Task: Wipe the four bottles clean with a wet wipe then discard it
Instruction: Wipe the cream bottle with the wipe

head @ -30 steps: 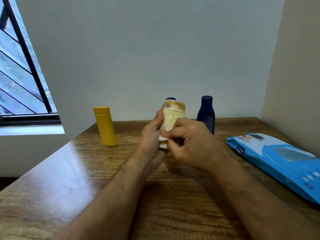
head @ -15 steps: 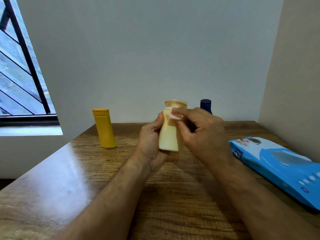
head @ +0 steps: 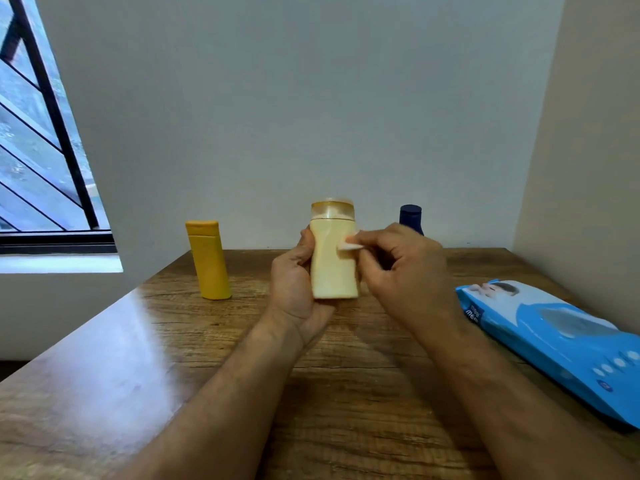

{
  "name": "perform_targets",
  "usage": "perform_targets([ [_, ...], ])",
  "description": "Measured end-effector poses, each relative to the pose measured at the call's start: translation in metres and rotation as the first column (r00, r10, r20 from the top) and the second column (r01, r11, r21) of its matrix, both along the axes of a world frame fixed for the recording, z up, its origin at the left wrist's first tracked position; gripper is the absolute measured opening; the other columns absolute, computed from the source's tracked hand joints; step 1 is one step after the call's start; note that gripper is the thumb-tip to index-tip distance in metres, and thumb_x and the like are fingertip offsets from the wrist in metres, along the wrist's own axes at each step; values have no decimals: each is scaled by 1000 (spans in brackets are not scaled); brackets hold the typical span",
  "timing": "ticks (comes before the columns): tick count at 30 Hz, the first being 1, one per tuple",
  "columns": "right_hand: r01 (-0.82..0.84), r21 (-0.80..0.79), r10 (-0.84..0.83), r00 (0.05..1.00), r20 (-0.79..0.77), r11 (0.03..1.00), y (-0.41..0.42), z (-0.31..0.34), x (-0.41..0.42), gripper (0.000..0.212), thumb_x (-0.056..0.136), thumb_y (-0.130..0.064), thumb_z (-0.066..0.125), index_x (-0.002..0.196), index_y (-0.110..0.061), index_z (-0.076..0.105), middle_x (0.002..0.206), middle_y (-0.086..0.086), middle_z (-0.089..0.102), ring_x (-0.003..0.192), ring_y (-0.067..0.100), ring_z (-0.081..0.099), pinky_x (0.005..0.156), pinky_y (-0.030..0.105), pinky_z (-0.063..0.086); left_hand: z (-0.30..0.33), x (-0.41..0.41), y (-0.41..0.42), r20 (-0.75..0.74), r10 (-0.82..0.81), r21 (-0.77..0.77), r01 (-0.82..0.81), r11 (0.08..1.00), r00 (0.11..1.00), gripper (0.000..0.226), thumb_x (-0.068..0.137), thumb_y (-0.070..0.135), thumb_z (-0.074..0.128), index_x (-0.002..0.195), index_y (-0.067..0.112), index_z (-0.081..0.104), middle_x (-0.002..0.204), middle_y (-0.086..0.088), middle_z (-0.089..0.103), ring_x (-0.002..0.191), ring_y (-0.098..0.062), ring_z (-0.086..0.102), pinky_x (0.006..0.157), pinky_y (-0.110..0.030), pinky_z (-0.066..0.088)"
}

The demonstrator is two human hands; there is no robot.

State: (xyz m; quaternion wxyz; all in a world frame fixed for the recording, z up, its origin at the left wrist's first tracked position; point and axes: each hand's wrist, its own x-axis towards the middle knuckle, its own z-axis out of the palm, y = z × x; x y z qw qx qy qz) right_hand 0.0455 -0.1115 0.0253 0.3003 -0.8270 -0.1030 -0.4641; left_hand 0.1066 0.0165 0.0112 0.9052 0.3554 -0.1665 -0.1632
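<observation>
My left hand (head: 294,289) grips a pale cream bottle (head: 332,268) with an amber cap, held upright above the table's middle. My right hand (head: 401,271) pinches a small folded white wet wipe (head: 348,244) against the bottle's upper right side. A yellow bottle (head: 209,260) stands to the left near the wall. Behind my right hand a dark blue bottle (head: 410,216) shows only its cap and shoulder. Another dark bottle seen earlier behind the cream one is hidden now.
A blue wet-wipe pack (head: 554,337) lies along the right side of the wooden table (head: 346,393). Walls close the far and right sides. A barred window (head: 41,150) is at the left.
My right hand has moved the wipe from the bottle's lower part up to near the cap, then slightly down its right side. The view has shifted a little.
</observation>
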Motion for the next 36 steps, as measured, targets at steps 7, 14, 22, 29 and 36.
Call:
perform_targets([
  [7,-155,-45,148,981,-127,987,3,-2,-4,21,82,-11,70,98,-22,77,85,-9,69,74,5,62,64,14,52,3,1,2,16,31,-46,-30,999,999,59,107,44,33,138,-1,55,116,-23,68,99,-33,65,100,-49,49],
  [14,-119,-62,115,992,-52,991,7,-3,-3,20,84,-12,71,101,-20,78,83,-12,62,72,1,59,66,5,45,1,-3,-2,34,-3,12,3,1000,999,52,106,41,37,136,3,56,112,-20,70,98,-29,70,85,-42,60],
  [22,-162,-90,153,984,-95,983,6,0,-6,24,84,-13,70,103,-26,77,86,-11,61,73,0,57,66,5,44,-1,-8,-6,96,28,109,-39,993,995,46,107,33,39,137,1,54,107,-19,68,98,-27,67,93,-42,55],
  [29,-225,-64,208,958,-195,972,3,1,-6,21,81,-9,70,94,-23,79,83,-14,64,74,2,60,62,6,45,1,-1,0,15,23,82,-24,996,1000,61,105,46,36,137,-3,55,119,-25,66,107,-34,67,90,-45,59],
  [36,-90,71,92,996,-17,993,-4,3,-2,21,88,-19,70,106,-27,76,89,-8,70,76,3,62,65,9,48,2,-9,-1,110,65,125,-78,989,992,63,89,52,57,130,4,63,115,-21,69,106,-35,67,104,-57,47],
])
